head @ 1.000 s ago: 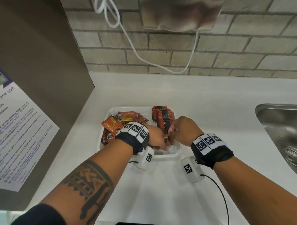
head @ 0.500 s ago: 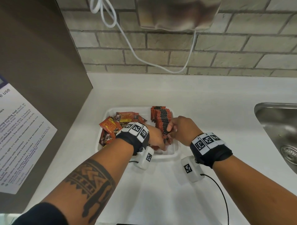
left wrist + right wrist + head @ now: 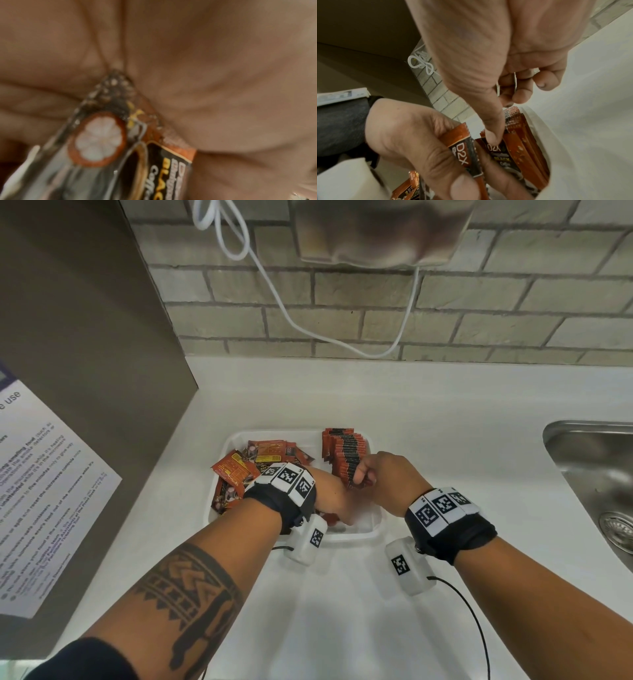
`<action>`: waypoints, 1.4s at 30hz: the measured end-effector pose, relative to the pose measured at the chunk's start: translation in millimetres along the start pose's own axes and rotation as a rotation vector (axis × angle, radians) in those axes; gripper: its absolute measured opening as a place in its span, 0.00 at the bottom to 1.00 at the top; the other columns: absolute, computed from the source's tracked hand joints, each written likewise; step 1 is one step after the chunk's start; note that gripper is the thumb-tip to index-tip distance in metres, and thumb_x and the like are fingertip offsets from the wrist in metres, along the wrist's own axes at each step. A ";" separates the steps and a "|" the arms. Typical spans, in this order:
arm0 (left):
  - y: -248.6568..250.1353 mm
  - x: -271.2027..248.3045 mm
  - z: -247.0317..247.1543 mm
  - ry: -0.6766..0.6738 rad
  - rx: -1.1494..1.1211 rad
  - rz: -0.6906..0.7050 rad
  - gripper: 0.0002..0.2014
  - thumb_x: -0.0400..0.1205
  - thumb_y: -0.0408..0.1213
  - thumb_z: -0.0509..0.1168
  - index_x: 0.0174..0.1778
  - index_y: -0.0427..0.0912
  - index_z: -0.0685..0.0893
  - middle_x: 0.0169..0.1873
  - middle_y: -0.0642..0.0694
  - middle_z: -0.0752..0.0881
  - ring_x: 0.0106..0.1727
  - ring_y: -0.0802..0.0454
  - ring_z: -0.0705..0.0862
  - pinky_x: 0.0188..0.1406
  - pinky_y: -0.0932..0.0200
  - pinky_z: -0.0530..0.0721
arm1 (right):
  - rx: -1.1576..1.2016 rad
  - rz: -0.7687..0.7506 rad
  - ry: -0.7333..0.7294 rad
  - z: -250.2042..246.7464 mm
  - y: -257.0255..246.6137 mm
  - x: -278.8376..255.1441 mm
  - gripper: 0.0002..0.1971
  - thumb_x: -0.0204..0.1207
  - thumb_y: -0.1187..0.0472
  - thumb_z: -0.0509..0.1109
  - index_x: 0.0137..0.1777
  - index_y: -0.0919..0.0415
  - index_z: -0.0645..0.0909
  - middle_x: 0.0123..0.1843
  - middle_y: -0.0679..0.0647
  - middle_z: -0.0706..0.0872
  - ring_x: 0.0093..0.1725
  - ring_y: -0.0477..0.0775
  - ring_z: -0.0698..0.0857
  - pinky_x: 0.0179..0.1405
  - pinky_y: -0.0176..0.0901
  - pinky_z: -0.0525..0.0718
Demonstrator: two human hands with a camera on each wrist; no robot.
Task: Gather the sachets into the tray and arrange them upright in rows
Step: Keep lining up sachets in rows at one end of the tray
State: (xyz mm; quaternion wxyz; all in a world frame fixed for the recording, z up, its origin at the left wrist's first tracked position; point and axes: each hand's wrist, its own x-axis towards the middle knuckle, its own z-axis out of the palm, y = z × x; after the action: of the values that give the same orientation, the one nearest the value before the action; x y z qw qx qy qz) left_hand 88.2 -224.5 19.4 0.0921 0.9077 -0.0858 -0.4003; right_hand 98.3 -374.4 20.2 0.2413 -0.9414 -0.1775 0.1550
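Setting: white counter [image 3: 445, 405] under a brick wall, with a sink [image 3: 596, 474] at the right edge.
Tray: white tray [image 3: 371, 530] lies on the counter, just ahead of both wrists.
Row: sachets stand on edge along the tray's right side [image 3: 346, 453], probably started there so that the wall props them.
Pile: loose sachets [image 3: 239, 470] lie flat and overlapping in the tray's left half, not yet sorted.
Left hand: the left hand [image 3: 412, 136] pinches one sachet [image 3: 465, 151] between thumb and fingers, apparently ready to feed the row.
Right hand: the right hand [image 3: 387, 477] is curled, thumb pressing the row's near end; this likely keeps it from toppling.
Hidden: the tray's near-left corner sits under the left wrist; the left wrist view is blurred and nearly filled by palm.
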 end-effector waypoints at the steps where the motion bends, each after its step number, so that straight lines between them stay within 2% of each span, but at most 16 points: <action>1: -1.4 -0.1 0.3 -0.004 -0.016 0.001 0.15 0.81 0.54 0.69 0.47 0.44 0.89 0.38 0.50 0.87 0.37 0.53 0.81 0.39 0.60 0.77 | -0.002 0.001 0.001 0.2 -0.1 -0.5 0.12 0.71 0.66 0.79 0.43 0.48 0.82 0.40 0.42 0.75 0.36 0.40 0.76 0.31 0.30 0.69; 4: -4.9 -1.2 0.5 -0.016 -0.069 0.008 0.15 0.81 0.53 0.70 0.56 0.47 0.90 0.41 0.50 0.89 0.39 0.53 0.83 0.44 0.59 0.80 | -0.009 -0.003 0.005 -0.3 -0.4 -1.4 0.12 0.71 0.67 0.78 0.43 0.49 0.83 0.39 0.42 0.75 0.36 0.40 0.76 0.31 0.30 0.69; 8: -4.3 -2.7 0.3 0.019 -0.036 0.007 0.11 0.82 0.53 0.69 0.38 0.52 0.85 0.34 0.54 0.86 0.34 0.56 0.80 0.37 0.61 0.77 | -0.014 -0.001 0.013 -1.0 -0.2 0.6 0.12 0.71 0.68 0.77 0.42 0.49 0.82 0.39 0.43 0.77 0.37 0.45 0.78 0.34 0.31 0.73; 13: -3.4 -1.8 3.3 0.028 -0.010 -0.006 0.11 0.81 0.55 0.69 0.45 0.51 0.86 0.38 0.52 0.85 0.37 0.55 0.80 0.38 0.60 0.76 | -0.022 0.001 0.008 -0.8 -2.6 0.5 0.11 0.71 0.67 0.77 0.42 0.50 0.83 0.38 0.43 0.77 0.36 0.44 0.78 0.34 0.32 0.74; 17: -4.4 -5.7 3.3 0.019 -0.008 0.008 0.16 0.81 0.54 0.69 0.57 0.47 0.88 0.42 0.50 0.88 0.40 0.54 0.82 0.39 0.60 0.77 | -0.021 -0.007 0.015 -1.6 -3.8 -3.2 0.11 0.72 0.67 0.77 0.43 0.49 0.83 0.38 0.43 0.76 0.36 0.42 0.78 0.33 0.30 0.71; 21: -14.7 -14.0 -6.2 -0.020 -0.088 0.042 0.16 0.80 0.45 0.72 0.62 0.44 0.89 0.49 0.43 0.91 0.42 0.51 0.84 0.46 0.56 0.82 | 0.034 -0.043 0.041 -6.2 -3.5 -10.8 0.09 0.72 0.65 0.78 0.47 0.52 0.85 0.43 0.44 0.80 0.38 0.39 0.77 0.33 0.27 0.69; 23: -24.6 -18.6 -8.4 -0.035 -0.282 0.145 0.15 0.81 0.37 0.72 0.64 0.44 0.89 0.53 0.40 0.92 0.45 0.49 0.86 0.57 0.49 0.86 | 0.110 -0.071 0.047 -10.5 -4.6 -16.4 0.08 0.73 0.61 0.79 0.48 0.51 0.85 0.43 0.44 0.83 0.37 0.38 0.78 0.33 0.26 0.71; 25: -33.5 -25.6 -7.0 -0.032 -0.574 0.253 0.13 0.82 0.29 0.72 0.62 0.36 0.89 0.52 0.37 0.91 0.50 0.46 0.88 0.67 0.41 0.85 | 0.227 -0.094 0.040 -13.9 -7.1 -21.4 0.06 0.74 0.58 0.79 0.48 0.50 0.85 0.42 0.44 0.86 0.38 0.38 0.82 0.36 0.24 0.75; 27: -39.0 -31.4 -5.5 0.022 -0.743 0.355 0.08 0.82 0.27 0.71 0.56 0.36 0.90 0.51 0.39 0.92 0.51 0.46 0.90 0.69 0.43 0.84 | 0.307 -0.106 0.052 -15.6 -8.8 -23.2 0.03 0.76 0.58 0.77 0.47 0.50 0.86 0.39 0.43 0.87 0.37 0.36 0.84 0.39 0.26 0.77; 29: -40.0 -35.2 -5.8 0.067 -0.770 0.425 0.08 0.81 0.29 0.73 0.56 0.40 0.90 0.53 0.41 0.93 0.54 0.48 0.91 0.68 0.51 0.84 | 0.346 -0.110 0.086 -17.5 -7.9 -22.1 0.02 0.77 0.59 0.76 0.45 0.50 0.87 0.37 0.43 0.87 0.35 0.35 0.82 0.41 0.30 0.77; 30: -40.1 -37.3 -6.2 0.091 -0.744 0.433 0.09 0.81 0.32 0.75 0.56 0.43 0.91 0.54 0.43 0.93 0.55 0.50 0.91 0.66 0.56 0.84 | 0.366 -0.108 0.098 -19.2 -7.3 -21.5 0.02 0.77 0.58 0.77 0.44 0.50 0.87 0.36 0.43 0.87 0.34 0.36 0.82 0.41 0.31 0.78; 32: -40.5 -40.7 -6.0 0.203 -0.681 0.400 0.08 0.78 0.37 0.78 0.52 0.50 0.92 0.48 0.51 0.94 0.49 0.58 0.90 0.55 0.62 0.84 | 0.390 -0.099 0.109 -23.4 -7.4 -21.3 0.02 0.77 0.57 0.77 0.43 0.51 0.88 0.36 0.45 0.88 0.34 0.37 0.82 0.39 0.31 0.78; 33: -41.7 -40.3 -5.2 0.285 -0.656 0.366 0.09 0.75 0.40 0.80 0.50 0.51 0.92 0.44 0.54 0.94 0.45 0.59 0.89 0.51 0.61 0.84 | 0.397 -0.098 0.113 -25.3 -7.7 -21.4 0.02 0.77 0.57 0.77 0.43 0.51 0.88 0.37 0.45 0.88 0.33 0.37 0.82 0.39 0.31 0.78; 35: -41.9 -40.7 -4.3 0.395 -0.655 0.326 0.14 0.71 0.43 0.84 0.50 0.51 0.92 0.43 0.54 0.93 0.44 0.58 0.90 0.53 0.55 0.87 | 0.402 -0.106 0.115 -27.4 -8.2 -21.9 0.02 0.77 0.57 0.77 0.44 0.51 0.87 0.36 0.44 0.88 0.33 0.35 0.81 0.37 0.29 0.78; 38: -39.1 -41.1 -1.3 0.465 -0.644 0.307 0.20 0.66 0.45 0.86 0.52 0.51 0.91 0.45 0.54 0.93 0.48 0.54 0.92 0.59 0.45 0.88 | 0.382 -0.113 0.130 -27.4 -9.8 -21.2 0.03 0.77 0.54 0.77 0.43 0.51 0.87 0.35 0.43 0.87 0.32 0.35 0.81 0.37 0.30 0.77; 42: -33.6 -38.9 5.9 0.547 -0.623 0.302 0.19 0.64 0.45 0.87 0.50 0.51 0.91 0.42 0.55 0.93 0.45 0.53 0.92 0.56 0.44 0.89 | 0.389 -0.117 0.160 -30.3 -9.8 -22.9 0.03 0.76 0.55 0.78 0.42 0.51 0.88 0.36 0.45 0.89 0.33 0.37 0.82 0.40 0.32 0.79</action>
State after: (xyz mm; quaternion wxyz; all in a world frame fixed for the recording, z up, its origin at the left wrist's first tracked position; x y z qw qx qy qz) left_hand 60.7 -183.6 35.2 0.4380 0.8865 -0.0652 -0.1343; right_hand 86.9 -387.8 55.1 0.4401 -0.8746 -0.1789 0.0970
